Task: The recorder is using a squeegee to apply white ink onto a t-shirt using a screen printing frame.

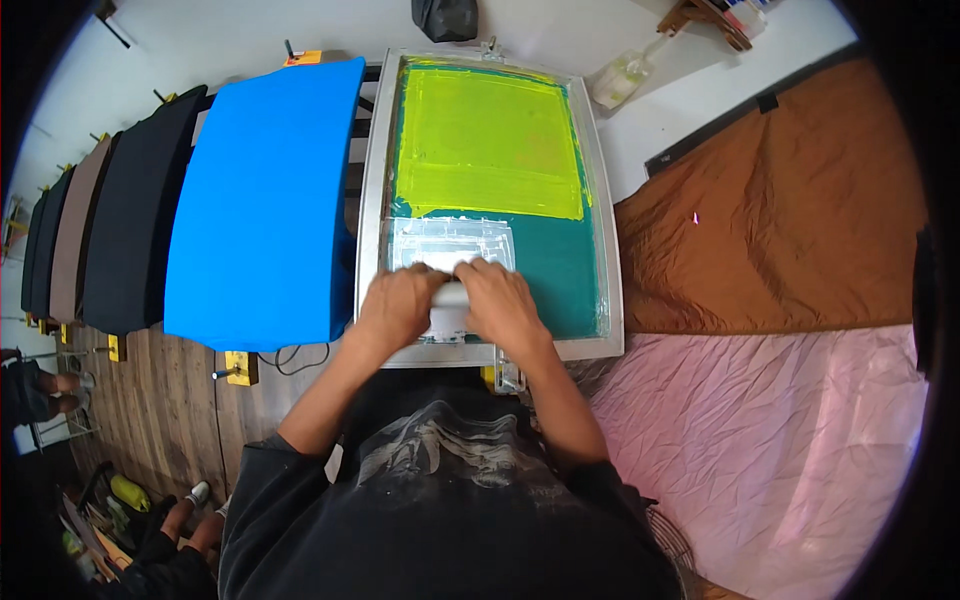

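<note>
My left hand (398,306) and my right hand (502,302) are closed side by side on a pale squeegee (450,297), fingers curled over its top. It sits near the front edge of a screen-printing frame (375,190). Just beyond my fingers lies a rectangular patch of white ink and clear tape (453,238) on the dark green screen (562,280). Bright yellow-green tape or film (490,140) covers the screen's far half. My palms and fingers hide much of the squeegee, including its blade.
To the left stand boards covered with blue fabric (270,200), black fabric (140,215) and brown fabric (78,230). Brown sheeting (760,220) and pink sheeting (760,450) lie to the right. A clamp (508,372) sits at the frame's front. Other people's legs (185,525) show at lower left.
</note>
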`<action>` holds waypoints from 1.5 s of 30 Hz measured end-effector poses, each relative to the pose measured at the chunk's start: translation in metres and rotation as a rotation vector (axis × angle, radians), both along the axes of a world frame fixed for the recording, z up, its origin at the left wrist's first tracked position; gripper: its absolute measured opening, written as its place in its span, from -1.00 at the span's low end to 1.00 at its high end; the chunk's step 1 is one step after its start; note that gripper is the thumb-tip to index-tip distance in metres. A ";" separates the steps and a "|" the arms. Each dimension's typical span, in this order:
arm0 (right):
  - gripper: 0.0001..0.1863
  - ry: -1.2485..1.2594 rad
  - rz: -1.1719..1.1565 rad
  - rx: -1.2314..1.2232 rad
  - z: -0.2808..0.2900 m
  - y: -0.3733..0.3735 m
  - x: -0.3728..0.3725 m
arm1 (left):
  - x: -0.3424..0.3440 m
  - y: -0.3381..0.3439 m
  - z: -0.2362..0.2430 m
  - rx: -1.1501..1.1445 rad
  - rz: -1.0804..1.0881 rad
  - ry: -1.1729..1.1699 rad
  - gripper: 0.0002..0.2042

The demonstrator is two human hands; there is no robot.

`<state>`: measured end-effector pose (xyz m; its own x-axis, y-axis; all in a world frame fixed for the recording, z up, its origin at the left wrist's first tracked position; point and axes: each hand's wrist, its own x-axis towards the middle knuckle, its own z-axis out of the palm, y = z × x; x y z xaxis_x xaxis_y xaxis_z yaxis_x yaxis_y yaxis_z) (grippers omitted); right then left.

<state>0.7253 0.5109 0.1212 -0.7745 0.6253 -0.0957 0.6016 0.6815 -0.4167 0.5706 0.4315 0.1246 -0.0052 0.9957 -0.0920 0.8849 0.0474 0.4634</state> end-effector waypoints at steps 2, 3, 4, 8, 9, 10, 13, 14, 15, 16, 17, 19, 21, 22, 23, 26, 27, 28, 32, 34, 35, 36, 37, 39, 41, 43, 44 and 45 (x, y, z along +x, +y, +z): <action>-0.71 0.056 0.007 0.008 -0.004 0.017 -0.012 | -0.010 0.015 0.005 -0.004 0.026 0.051 -0.63; -0.69 0.063 0.000 0.011 -0.007 0.023 -0.021 | -0.019 0.022 0.003 -0.026 0.031 0.066 -0.64; -0.69 0.040 -0.004 0.005 -0.009 0.028 -0.028 | -0.025 0.028 0.001 -0.048 0.033 0.078 -0.64; -0.72 0.015 -0.009 -0.006 -0.016 0.027 -0.036 | -0.035 0.028 -0.020 -0.008 0.015 0.045 -0.64; -0.72 0.025 -0.019 -0.007 -0.017 0.021 -0.034 | -0.032 0.023 -0.020 0.026 0.013 0.017 -0.64; -0.72 0.058 -0.009 0.005 -0.021 0.018 -0.031 | -0.029 0.017 -0.019 0.041 0.014 0.011 -0.65; -0.71 0.082 0.026 -0.037 -0.018 0.000 -0.018 | -0.017 -0.004 -0.013 0.002 0.016 -0.018 -0.65; -0.71 0.076 0.045 -0.058 -0.015 -0.006 -0.013 | -0.013 -0.012 -0.009 -0.062 0.034 -0.031 -0.61; -0.70 0.072 0.063 -0.079 -0.011 -0.013 -0.008 | -0.007 -0.020 -0.002 -0.099 0.025 -0.033 -0.60; -0.68 0.041 0.082 -0.075 -0.008 -0.019 -0.005 | -0.004 -0.028 0.000 -0.121 0.023 -0.033 -0.61; -0.67 0.046 0.089 -0.075 -0.006 -0.026 -0.001 | 0.000 -0.033 0.003 -0.143 0.021 -0.033 -0.61; -0.69 -0.006 0.099 -0.078 -0.005 -0.028 0.003 | 0.003 -0.033 0.011 -0.153 0.010 -0.046 -0.62; -0.70 -0.015 0.095 -0.098 0.000 -0.019 0.006 | 0.001 -0.026 0.014 -0.240 -0.065 -0.024 -0.62; -0.72 -0.023 0.093 -0.120 0.003 -0.013 0.006 | 0.001 -0.020 0.015 -0.190 -0.061 -0.024 -0.65; -0.75 -0.036 0.064 -0.109 0.007 -0.005 0.004 | 0.000 -0.012 0.014 -0.139 -0.056 -0.025 -0.68; -0.72 -0.032 -0.016 -0.054 0.007 0.023 0.002 | -0.004 0.027 0.007 -0.115 -0.063 -0.002 -0.68; -0.70 -0.032 -0.028 -0.053 0.005 0.033 -0.001 | -0.004 0.039 0.009 -0.143 -0.042 0.020 -0.68; -0.68 -0.032 -0.044 -0.046 0.000 0.042 -0.002 | -0.006 0.051 0.004 -0.139 -0.045 0.021 -0.68; -0.67 0.005 -0.060 -0.042 -0.019 0.042 0.001 | -0.003 0.050 -0.024 -0.028 -0.050 0.042 -0.71; -0.65 0.024 -0.055 -0.029 -0.024 0.025 0.007 | 0.004 0.029 -0.031 0.108 0.000 -0.056 -0.68; -0.65 0.028 -0.056 -0.028 -0.025 0.015 0.011 | 0.009 0.018 -0.032 0.094 0.010 -0.080 -0.66; -0.61 0.019 -0.050 -0.043 -0.021 0.002 0.015 | 0.013 0.007 -0.027 0.072 -0.004 -0.074 -0.62; -0.59 0.032 -0.048 -0.049 -0.019 -0.010 0.019 | 0.016 -0.004 -0.023 0.051 -0.021 -0.076 -0.59; -0.63 0.064 -0.025 -0.032 -0.012 -0.032 0.028 | 0.022 -0.024 -0.017 -0.048 -0.046 -0.067 -0.52; -0.53 0.022 -0.032 -0.115 -0.004 -0.041 0.032 | 0.028 -0.034 -0.014 -0.086 -0.043 -0.068 -0.52; -0.54 0.031 -0.025 -0.118 0.001 -0.039 0.033 | 0.027 -0.034 -0.002 -0.127 -0.065 -0.036 -0.52; -0.56 0.010 0.008 -0.117 0.002 -0.033 0.031 | 0.024 -0.032 -0.002 -0.118 -0.076 -0.033 -0.56; -0.58 -0.009 0.044 -0.113 0.003 -0.026 0.028 | 0.021 -0.027 -0.001 -0.106 -0.084 -0.027 -0.61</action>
